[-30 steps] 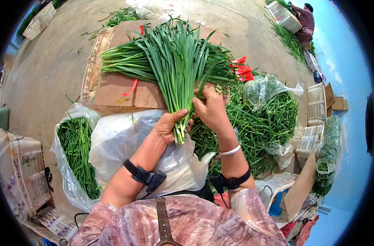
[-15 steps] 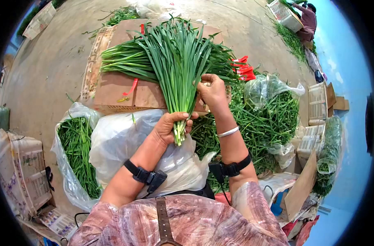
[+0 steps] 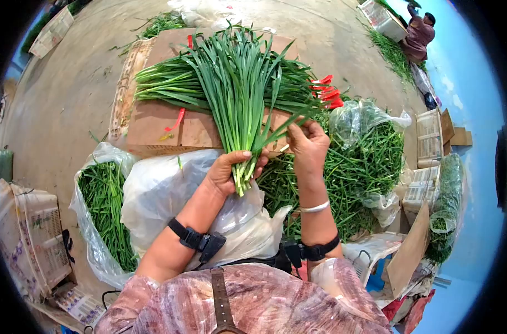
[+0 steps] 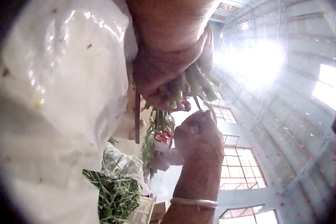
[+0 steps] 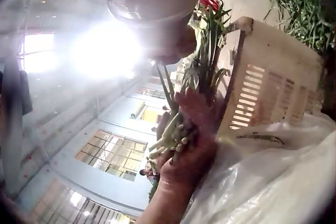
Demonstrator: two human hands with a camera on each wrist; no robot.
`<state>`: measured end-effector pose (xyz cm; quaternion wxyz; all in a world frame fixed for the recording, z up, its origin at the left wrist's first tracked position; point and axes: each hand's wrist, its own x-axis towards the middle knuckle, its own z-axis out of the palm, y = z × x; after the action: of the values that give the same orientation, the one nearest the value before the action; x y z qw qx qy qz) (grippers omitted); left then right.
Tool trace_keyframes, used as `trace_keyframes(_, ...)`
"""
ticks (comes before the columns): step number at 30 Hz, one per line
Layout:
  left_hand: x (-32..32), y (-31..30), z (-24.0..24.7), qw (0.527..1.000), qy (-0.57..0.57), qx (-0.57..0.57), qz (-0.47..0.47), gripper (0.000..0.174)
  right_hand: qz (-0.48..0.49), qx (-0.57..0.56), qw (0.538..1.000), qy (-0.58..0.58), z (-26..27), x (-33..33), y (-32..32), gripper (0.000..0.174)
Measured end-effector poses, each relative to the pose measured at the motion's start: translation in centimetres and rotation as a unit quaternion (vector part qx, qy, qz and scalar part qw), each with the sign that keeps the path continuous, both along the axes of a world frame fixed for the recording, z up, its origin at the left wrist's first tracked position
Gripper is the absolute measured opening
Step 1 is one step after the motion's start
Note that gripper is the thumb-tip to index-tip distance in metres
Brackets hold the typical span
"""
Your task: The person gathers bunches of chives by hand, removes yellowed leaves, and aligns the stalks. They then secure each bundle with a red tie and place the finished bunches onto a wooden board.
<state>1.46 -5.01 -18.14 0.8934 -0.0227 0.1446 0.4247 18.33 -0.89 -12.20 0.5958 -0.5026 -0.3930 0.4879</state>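
Note:
My left hand (image 3: 231, 168) grips a bunch of garlic chives (image 3: 239, 94) around its pale lower stems, the leaves fanning away from me. In the left wrist view the cut stem ends (image 4: 181, 88) stick out of that fist. To the right of the bunch, my right hand (image 3: 310, 145) pinches a long green leaf (image 3: 277, 132) that slants out sideways from the stems. Beneath the held bunch, more chives (image 3: 173, 83) lie crosswise on a brown cardboard sheet (image 3: 200, 132). That sheet covers a plastic crate (image 5: 273, 85).
Red tape strips (image 3: 328, 93) lie at the cardboard's right end. A large heap of loose greens (image 3: 353, 172) spreads to my right. At left stands a clear bag of greens (image 3: 104, 206), beside a white plastic sheet (image 3: 164, 183) before me. Another person (image 3: 419, 38) works far right.
My right hand has moved out to the right of the bunch, with a leaf now drawn sideways in its fingers. The left hand keeps its grip in nearly the same place.

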Motion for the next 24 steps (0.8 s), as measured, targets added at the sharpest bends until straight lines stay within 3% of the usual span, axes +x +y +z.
trace_keyframes(5, 0.1, -0.1, -0.5, 1.000, 0.015, 0.015, 0.013, 0.038, -0.005, 0.057, 0.998, -0.022, 2.4, 0.0, -2.9, 0.009)
trace_keyframes(13, 0.0, 0.0, -0.2, 1.000, 0.017, -0.004, 0.023, 0.029, 0.031, 0.070, 0.995, -0.066, 4.8, 0.7, -5.3, 0.015)
trace_keyframes(21, -0.2, 0.1, -0.8, 0.998, -0.051, -0.026, 0.030, 0.039, 0.023, 0.156, 0.987, -0.003, 8.2, 0.6, -5.9, 0.017)
trace_keyframes(24, -0.4, -0.1, 0.2, 0.996, -0.081, -0.017, 0.034, 0.039, -0.003, 0.097, 0.993, 0.061, 7.9, 4.1, -4.8, 0.016)
